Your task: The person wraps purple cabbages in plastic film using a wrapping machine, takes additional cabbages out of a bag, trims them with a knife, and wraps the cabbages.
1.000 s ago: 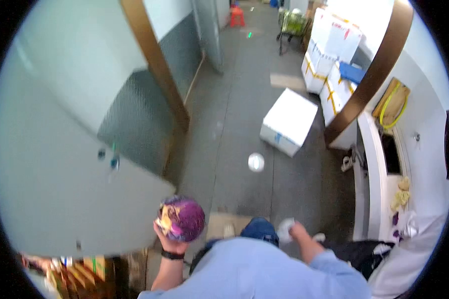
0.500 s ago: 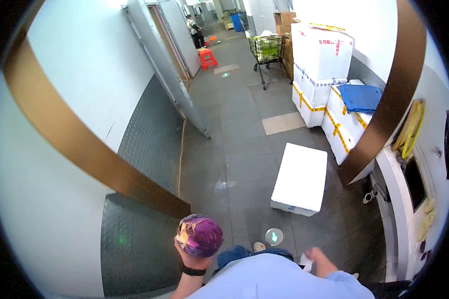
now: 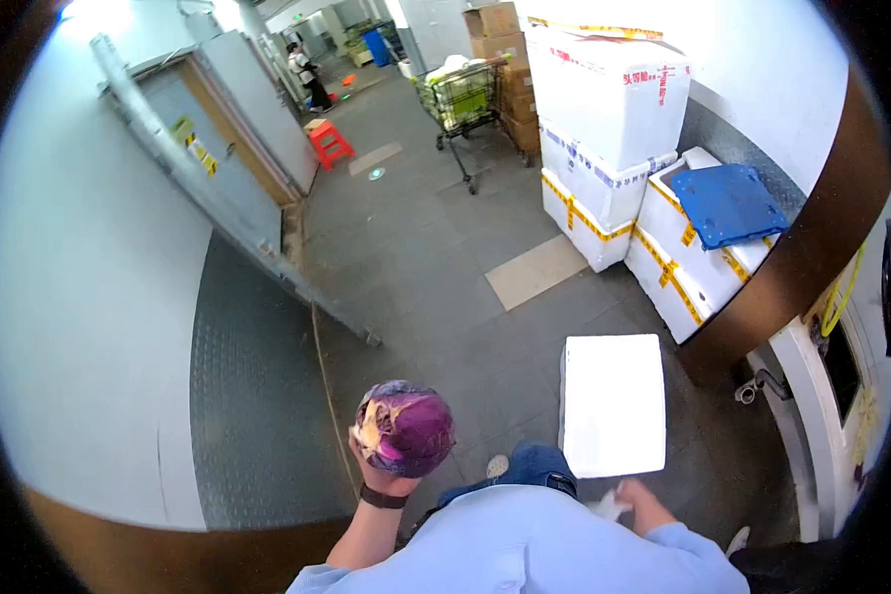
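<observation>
A purple cabbage [image 3: 416,431] with a torn, pale yellowish patch on one side rests in my left hand [image 3: 388,481], which grips it from below at the lower middle of the view. On that wrist is a dark band. My right hand [image 3: 642,498] hangs low by my right side, its fingers closed on a crumpled white thing [image 3: 609,507] that could be thin plastic or paper. Just ahead of it lies a white foam box [image 3: 614,406] on the grey floor.
White foam boxes [image 3: 604,109] with yellow tape are stacked on the right, one bearing a blue lid-like sheet [image 3: 728,205]. Farther off stand a shopping cart [image 3: 462,97], a red stool [image 3: 329,145] and a person [image 3: 309,77]. A door [image 3: 213,144] is at left.
I have moved forward through the brown-framed doorway, so the foam box on the floor is now closer to my body. The cabbage stays in my left hand and the white thing in my right.
</observation>
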A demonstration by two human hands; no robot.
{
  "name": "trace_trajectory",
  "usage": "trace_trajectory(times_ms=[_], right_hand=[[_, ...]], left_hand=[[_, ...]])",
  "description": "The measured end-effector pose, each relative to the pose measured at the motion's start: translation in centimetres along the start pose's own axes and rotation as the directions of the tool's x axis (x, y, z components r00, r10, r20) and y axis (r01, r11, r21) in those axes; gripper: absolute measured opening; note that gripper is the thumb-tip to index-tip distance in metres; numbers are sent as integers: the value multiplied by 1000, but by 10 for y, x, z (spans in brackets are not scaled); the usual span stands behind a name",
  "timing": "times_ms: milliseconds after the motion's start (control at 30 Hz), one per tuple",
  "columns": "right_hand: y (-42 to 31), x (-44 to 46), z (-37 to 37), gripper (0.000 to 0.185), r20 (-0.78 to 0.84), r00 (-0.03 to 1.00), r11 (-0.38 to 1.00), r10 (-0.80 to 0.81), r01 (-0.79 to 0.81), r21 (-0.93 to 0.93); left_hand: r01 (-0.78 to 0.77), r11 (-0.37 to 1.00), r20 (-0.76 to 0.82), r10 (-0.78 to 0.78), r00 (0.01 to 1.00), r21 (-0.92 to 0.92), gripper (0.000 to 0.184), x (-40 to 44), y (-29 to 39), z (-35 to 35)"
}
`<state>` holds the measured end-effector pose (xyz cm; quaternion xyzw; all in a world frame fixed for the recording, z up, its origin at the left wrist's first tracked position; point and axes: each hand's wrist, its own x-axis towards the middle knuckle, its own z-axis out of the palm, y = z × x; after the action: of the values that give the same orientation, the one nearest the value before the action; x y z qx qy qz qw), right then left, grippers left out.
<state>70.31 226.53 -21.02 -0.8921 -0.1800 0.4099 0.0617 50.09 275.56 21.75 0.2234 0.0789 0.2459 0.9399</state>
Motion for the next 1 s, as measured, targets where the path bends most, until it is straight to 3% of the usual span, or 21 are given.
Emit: trace_trajectory(times_ms=[33, 67, 167, 200, 300, 433, 467, 500, 533, 567, 600, 700, 833, 900, 933, 967, 1000], right_hand=[[42, 19, 59, 34, 171, 985, 999, -18, 24, -30], [42, 4, 80, 34, 234, 970, 998, 68, -65, -20], [-10, -5, 41, 34, 253, 939, 957, 235, -269, 110], [-20, 5, 29, 34, 248, 933, 942, 263, -303, 143], [-66, 66, -27, 35, 196, 934, 914, 299, -339, 222], [-120, 165, -106, 35, -35, 954, 925, 298, -279, 259], [-136, 189, -138, 35, -121, 942, 924, 314, -274, 266], [-154, 211, -184, 35, -229, 912, 918, 339, -268, 292], [-188, 206, -273, 35, -177, 900, 857, 397, -295, 423], [-198, 219, -303, 33, -375, 853, 871, 364, -168, 462], [-215, 223, -336, 35, -603, 709, 865, 365, -20, 501], [-251, 203, -412, 33, -606, 635, 764, 479, 38, 644], [-273, 200, -349, 33, -457, 506, 570, 732, -87, 817], [-317, 181, -285, 34, -119, 511, 245, 851, -186, 952], [-337, 165, -244, 35, 71, 478, 46, 876, -230, 972], [-366, 173, -185, 33, 6, 384, 119, 923, -301, 946], [-392, 178, -146, 33, 69, 357, 61, 932, -340, 938]], left_hand=[[74, 997, 46, -73, 996, -28, 70, 33, 8, 0], [94, 995, 84, -92, 992, -21, 70, 65, 12, 1], [150, 988, 117, -154, 981, 41, 72, 182, 19, 14], [214, 974, 94, -220, 971, 68, 88, 208, 16, 6], [205, 974, 119, -216, 969, 99, 87, 304, 15, -1], [301, 950, 52, -297, 953, -80, 77, 402, 4, 22], [344, 938, 58, -342, 938, -27, 76, 425, 10, 23], [348, 937, 38, -349, 936, 18, 76, 449, 14, 28], [358, 932, 19, -360, 933, 64, 77, 478, 16, 33], [383, 916, 10, -387, 922, 116, 77, 500, 16, 39], [430, 897, 7, -433, 901, 107, 79, 522, 14, 46], [490, 852, 102, -513, 853, 186, 77, 596, -16, 47], [685, 662, 212, -748, 629, 305, 79, 702, -59, 62], [702, 585, 254, -810, 528, 406, 79, 729, -68, 67], [735, 560, 115, -818, 564, 383, 78, 735, -83, 76], [749, 512, 117, -849, 515, 421, 77, 749, -101, 71], [757, 463, 120, -878, 464, 460, 77, 763, -118, 66]])
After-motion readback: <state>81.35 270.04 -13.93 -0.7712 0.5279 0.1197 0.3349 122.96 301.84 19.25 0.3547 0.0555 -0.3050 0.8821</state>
